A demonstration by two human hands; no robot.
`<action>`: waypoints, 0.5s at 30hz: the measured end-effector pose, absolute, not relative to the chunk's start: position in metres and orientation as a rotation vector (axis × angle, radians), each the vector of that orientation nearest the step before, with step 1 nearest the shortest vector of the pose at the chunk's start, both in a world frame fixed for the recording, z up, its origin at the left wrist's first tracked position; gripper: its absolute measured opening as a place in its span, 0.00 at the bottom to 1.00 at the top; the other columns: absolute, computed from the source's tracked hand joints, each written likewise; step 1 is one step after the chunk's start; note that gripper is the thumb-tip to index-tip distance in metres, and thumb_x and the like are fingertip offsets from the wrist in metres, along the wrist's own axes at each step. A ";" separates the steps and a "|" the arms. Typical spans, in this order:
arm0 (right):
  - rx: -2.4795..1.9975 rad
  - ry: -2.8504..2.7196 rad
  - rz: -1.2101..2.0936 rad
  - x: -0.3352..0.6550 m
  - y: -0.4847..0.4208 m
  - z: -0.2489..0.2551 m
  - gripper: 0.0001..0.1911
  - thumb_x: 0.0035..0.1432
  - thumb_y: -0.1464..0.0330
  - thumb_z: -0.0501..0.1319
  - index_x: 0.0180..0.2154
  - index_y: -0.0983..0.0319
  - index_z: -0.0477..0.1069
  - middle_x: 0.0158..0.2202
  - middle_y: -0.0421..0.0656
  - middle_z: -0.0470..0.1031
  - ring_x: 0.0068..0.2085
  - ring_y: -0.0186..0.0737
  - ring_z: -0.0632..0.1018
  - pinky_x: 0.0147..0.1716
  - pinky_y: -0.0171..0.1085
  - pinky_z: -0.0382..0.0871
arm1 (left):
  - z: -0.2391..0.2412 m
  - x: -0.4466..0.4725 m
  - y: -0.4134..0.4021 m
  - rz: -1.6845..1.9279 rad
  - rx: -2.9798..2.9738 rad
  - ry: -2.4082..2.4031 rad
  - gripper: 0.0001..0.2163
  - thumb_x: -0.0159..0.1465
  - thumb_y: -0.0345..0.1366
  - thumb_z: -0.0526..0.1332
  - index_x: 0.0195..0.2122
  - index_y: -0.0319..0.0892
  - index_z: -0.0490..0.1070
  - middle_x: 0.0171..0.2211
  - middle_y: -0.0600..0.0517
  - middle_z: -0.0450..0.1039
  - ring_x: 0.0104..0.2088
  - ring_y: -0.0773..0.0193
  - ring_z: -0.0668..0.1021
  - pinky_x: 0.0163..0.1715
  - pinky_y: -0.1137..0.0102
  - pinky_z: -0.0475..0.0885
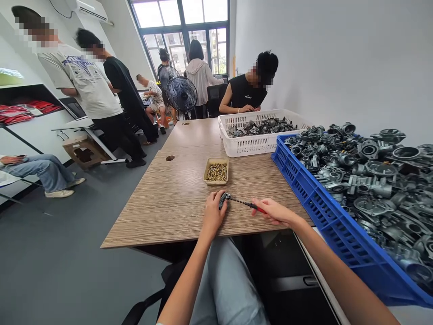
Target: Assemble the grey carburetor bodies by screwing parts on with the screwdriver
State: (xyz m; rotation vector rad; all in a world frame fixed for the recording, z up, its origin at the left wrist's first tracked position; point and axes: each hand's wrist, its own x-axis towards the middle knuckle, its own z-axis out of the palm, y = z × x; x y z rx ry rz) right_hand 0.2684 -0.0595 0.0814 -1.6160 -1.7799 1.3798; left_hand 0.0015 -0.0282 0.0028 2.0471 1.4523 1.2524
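My left hand [214,211] is closed around a small grey metal part [223,200], which looks like a carburetor body, just above the table's near side. In my right hand [274,212] is a screwdriver [249,205] with a red and black handle. Its thin shaft points left, and the tip meets the metal part; the exact contact is too small to make out. Beyond my left hand stands a small beige tray [216,182] filled with little brass-coloured pieces [217,171].
To my right, a blue crate [314,203] is heaped with grey metal carburetor parts [375,171]. Behind it is a white basket [253,146] of similar parts, with a person [246,92] seated beyond. The wooden table [152,212] ends at my lap. A fan [181,94] and other people are farther back.
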 end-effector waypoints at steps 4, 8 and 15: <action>-1.598 -1.803 1.380 0.270 -0.055 0.071 0.40 0.64 0.30 0.48 0.32 0.59 0.73 0.20 0.31 0.50 0.21 0.32 0.51 0.22 0.36 0.47 | 0.001 0.001 -0.028 1.248 2.067 1.471 0.18 0.75 0.36 0.61 0.65 0.50 0.73 0.56 0.44 0.75 0.59 0.49 0.77 0.63 0.52 0.73; -1.588 -1.942 0.925 0.261 -0.060 0.069 0.32 0.68 0.40 0.54 0.26 0.58 0.67 0.23 0.40 0.63 0.28 0.37 0.64 0.29 0.37 0.51 | 0.004 -0.002 -0.025 1.256 2.009 1.442 0.17 0.75 0.37 0.61 0.64 0.50 0.74 0.55 0.44 0.76 0.57 0.50 0.78 0.62 0.53 0.73; -1.688 -2.053 0.417 0.252 -0.070 0.079 0.25 0.72 0.48 0.58 0.30 0.58 0.70 0.27 0.44 0.72 0.31 0.40 0.69 0.31 0.39 0.49 | 0.005 -0.004 -0.022 1.309 1.928 1.372 0.17 0.73 0.35 0.62 0.63 0.49 0.74 0.55 0.44 0.76 0.57 0.51 0.79 0.63 0.54 0.72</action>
